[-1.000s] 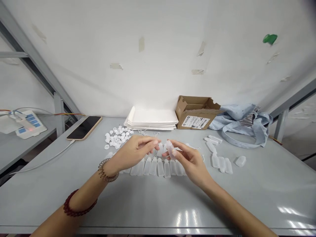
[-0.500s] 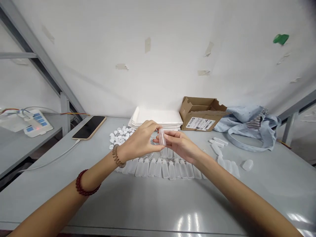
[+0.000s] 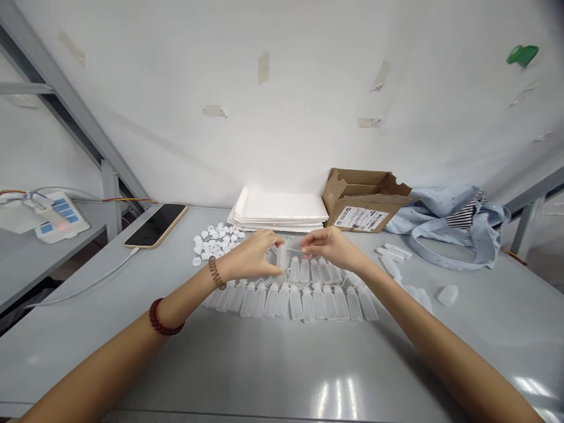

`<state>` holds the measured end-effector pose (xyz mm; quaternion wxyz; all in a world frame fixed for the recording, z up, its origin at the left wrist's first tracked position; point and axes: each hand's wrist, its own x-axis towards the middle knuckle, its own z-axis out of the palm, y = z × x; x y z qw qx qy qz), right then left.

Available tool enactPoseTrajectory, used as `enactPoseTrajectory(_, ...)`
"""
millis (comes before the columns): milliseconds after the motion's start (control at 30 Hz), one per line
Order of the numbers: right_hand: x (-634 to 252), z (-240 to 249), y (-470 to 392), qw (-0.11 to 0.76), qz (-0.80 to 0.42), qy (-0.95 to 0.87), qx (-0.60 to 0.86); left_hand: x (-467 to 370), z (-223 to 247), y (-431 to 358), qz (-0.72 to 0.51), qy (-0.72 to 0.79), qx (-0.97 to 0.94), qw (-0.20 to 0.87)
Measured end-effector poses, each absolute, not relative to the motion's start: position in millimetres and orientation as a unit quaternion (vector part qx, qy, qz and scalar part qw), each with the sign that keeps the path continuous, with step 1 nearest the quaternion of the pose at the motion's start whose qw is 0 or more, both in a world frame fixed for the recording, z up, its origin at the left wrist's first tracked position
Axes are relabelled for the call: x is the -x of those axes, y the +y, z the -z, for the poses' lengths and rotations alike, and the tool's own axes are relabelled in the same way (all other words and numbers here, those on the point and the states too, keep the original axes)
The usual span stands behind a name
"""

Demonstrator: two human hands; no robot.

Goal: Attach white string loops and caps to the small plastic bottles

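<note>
Right, far left first: a white power strip (image 3: 64,218) with blue sockets, wires over it, the white piece beside it cut by the frame edge and unclear to me. Next, a phone (image 3: 156,225), dark screen, white cable (image 3: 88,285) running off toward the table edge. Then small white caps (image 3: 215,239) in a loose heap, near the left wrist.

Left hand (image 3: 251,256): half-curled, thumb below and fingers above, gripping a small translucent bottle (image 3: 282,257) roughly upright over the table. I can't make out the bottle's top; fingertips crowd it. White sheets (image 3: 282,208) lie stacked behind.

Below the hands, a row of bottles (image 3: 283,301) lies side by side, its left end partly hidden by the left wrist. A shorter upper row (image 3: 315,271) lies behind it, thin white cord among the necks.

Right hand (image 3: 332,248): fingers bunched, tips beside a strand of cord, apart from the gripped bottle. Too small for me to tell whether they pinch anything.

Further right, an open carton (image 3: 368,202), then loose bottles (image 3: 396,252), some partly behind the right forearm; blue cloth (image 3: 445,217) behind, one lone bottle (image 3: 448,295) outermost.
</note>
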<state>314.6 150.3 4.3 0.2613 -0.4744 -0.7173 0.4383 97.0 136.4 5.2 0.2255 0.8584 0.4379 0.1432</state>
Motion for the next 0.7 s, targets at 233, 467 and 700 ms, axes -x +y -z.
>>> enactPoseTrajectory(233, -318.3, 9.6, 160.0, 0.250, -0.350, -0.775, 0.462, -97.8, 3.8, 142.3, -0.111, 0.434, -0.851, 0.274)
enactPoseTrajectory(467, -317.0, 15.3, 162.4, 0.228, -0.297, -0.815, 0.441, -99.8, 5.4, 143.4, -0.087, 0.433, -0.852, 0.281)
enactPoseTrajectory(700, -316.8, 16.2, 161.4, 0.209, -0.282, -0.832, 0.430, -99.1, 7.3, 145.8, -0.066, 0.421, -0.857, 0.291)
